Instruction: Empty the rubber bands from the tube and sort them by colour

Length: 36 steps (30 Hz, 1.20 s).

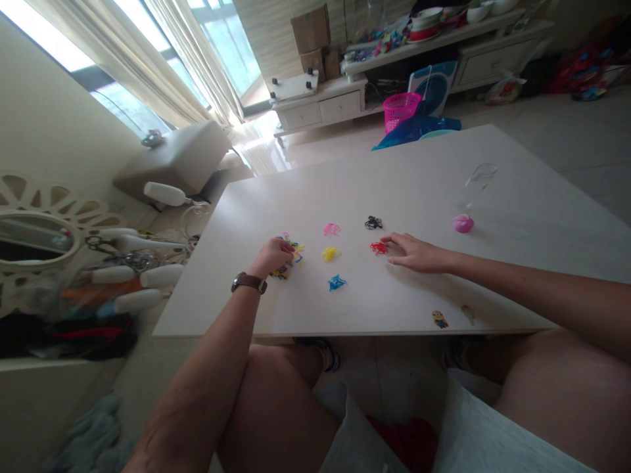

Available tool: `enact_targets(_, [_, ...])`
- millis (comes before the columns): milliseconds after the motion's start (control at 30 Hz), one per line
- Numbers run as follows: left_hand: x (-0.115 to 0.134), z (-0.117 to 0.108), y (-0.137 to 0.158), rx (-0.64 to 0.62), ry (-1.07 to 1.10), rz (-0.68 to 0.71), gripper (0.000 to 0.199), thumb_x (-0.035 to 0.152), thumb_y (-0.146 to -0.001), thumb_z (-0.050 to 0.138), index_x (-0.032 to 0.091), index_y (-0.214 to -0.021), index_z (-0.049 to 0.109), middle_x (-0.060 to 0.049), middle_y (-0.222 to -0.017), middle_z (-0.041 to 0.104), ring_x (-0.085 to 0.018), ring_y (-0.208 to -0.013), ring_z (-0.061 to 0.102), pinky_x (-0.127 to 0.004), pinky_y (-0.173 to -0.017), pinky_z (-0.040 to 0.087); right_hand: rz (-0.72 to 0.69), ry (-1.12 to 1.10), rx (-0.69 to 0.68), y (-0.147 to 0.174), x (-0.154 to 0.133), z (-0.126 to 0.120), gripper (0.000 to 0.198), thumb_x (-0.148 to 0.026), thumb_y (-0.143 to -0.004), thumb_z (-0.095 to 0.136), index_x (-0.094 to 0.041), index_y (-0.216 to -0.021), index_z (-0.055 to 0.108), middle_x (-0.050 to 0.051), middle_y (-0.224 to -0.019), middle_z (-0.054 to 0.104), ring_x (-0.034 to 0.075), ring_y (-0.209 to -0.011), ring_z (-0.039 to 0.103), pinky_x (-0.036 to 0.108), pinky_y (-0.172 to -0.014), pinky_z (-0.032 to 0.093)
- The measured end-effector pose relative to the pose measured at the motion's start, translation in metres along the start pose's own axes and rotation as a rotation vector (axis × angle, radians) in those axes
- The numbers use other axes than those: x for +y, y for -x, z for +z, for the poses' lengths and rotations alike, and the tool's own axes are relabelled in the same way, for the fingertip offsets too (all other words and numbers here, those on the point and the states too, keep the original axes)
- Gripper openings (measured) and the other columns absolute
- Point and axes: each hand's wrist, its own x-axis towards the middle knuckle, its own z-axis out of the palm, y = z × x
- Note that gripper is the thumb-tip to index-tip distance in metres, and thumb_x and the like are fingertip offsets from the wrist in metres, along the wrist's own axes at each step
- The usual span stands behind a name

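Note:
My left hand (274,255), with a brown watch on the wrist, reaches into a mixed pile of small coloured rubber bands (282,271) at the left of the white table (394,184). Its fingers are pinched together, and what they hold is too small to make out. My right hand (413,253) rests palm down with fingers stretched and apart, the tips at a red pile of bands (378,248). Between the hands lie separate pink bands (332,229), yellow bands (330,253) and blue bands (337,283). Black bands (373,223) lie just beyond the red ones.
At the table's right lie a round pink object (463,224) and a clear plastic container (482,176). A minion sticker (440,319) is near the front edge. A rack with white padded ends (165,194) stands left of the table; a pink basket (400,112) is beyond it.

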Motion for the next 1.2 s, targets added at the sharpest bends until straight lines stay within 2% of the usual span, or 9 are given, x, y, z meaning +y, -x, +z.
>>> enact_targets(267, [-0.0008,0.0029,-0.0055,-0.002,-0.106,0.076,0.024,0.015,-0.059,0.074,0.015,-0.083,0.079,-0.004,-0.075,0.075,-0.018,-0.07,0.069,-0.022,-0.057,0.048,-0.017,0.003,0.019,-0.0016,0.0011,0.0002,0.059,-0.038,-0.085,0.059,-0.02,-0.141,0.052,0.015,-0.144,0.058,0.034,-0.137,0.051,0.05,-0.118,0.039])
enact_targets(400, [0.0019,0.0047,-0.0047,-0.002,-0.121,0.081,0.025,0.013,-0.06,0.073,0.014,-0.084,0.079,-0.004,-0.075,0.075,-0.017,-0.069,0.068,-0.021,-0.057,0.047,-0.01,0.003,0.011,-0.001,-0.0006,-0.0008,0.059,-0.038,-0.085,0.06,-0.02,-0.14,0.053,0.015,-0.143,0.059,0.035,-0.136,0.052,0.05,-0.116,0.04])
enact_targets(600, [0.0023,0.0024,-0.0023,0.053,-0.136,0.034,0.026,0.021,-0.063,0.073,0.016,-0.088,0.078,-0.005,-0.076,0.076,-0.017,-0.066,0.068,-0.021,-0.054,0.048,-0.016,0.001,0.006,-0.0012,0.0006,-0.0008,0.058,-0.038,-0.085,0.06,-0.02,-0.139,0.055,0.014,-0.143,0.059,0.034,-0.136,0.051,0.049,-0.116,0.041])
enact_targets(767, [0.0028,0.0011,-0.0009,0.047,-0.158,0.032,0.027,0.025,-0.063,0.074,0.017,-0.089,0.078,-0.005,-0.075,0.076,-0.018,-0.067,0.069,-0.023,-0.056,0.05,-0.037,0.001,0.009,-0.0014,0.0015,-0.001,0.056,-0.037,-0.084,0.06,-0.021,-0.138,0.057,0.014,-0.142,0.06,0.034,-0.135,0.052,0.049,-0.116,0.041])
enact_targets(1067, [0.0015,0.0035,-0.004,0.066,-0.143,0.083,0.029,0.026,-0.061,0.077,0.017,-0.088,0.079,-0.004,-0.073,0.075,-0.016,-0.066,0.066,-0.02,-0.053,0.046,-0.081,0.019,0.027,-0.0036,0.006,0.0011,0.053,-0.038,-0.083,0.062,-0.025,-0.135,0.061,0.012,-0.137,0.064,0.036,-0.132,0.054,0.054,-0.115,0.043])
enact_targets(1200, [0.0056,0.0058,-0.0039,0.037,-0.182,0.134,0.02,0.025,-0.067,0.075,0.017,-0.084,0.079,-0.003,-0.074,0.074,-0.017,-0.071,0.067,-0.022,-0.06,0.049,-0.081,0.027,0.023,-0.0042,0.0067,0.0013,0.052,-0.037,-0.084,0.062,-0.023,-0.134,0.061,0.012,-0.136,0.064,0.034,-0.132,0.055,0.052,-0.115,0.043])
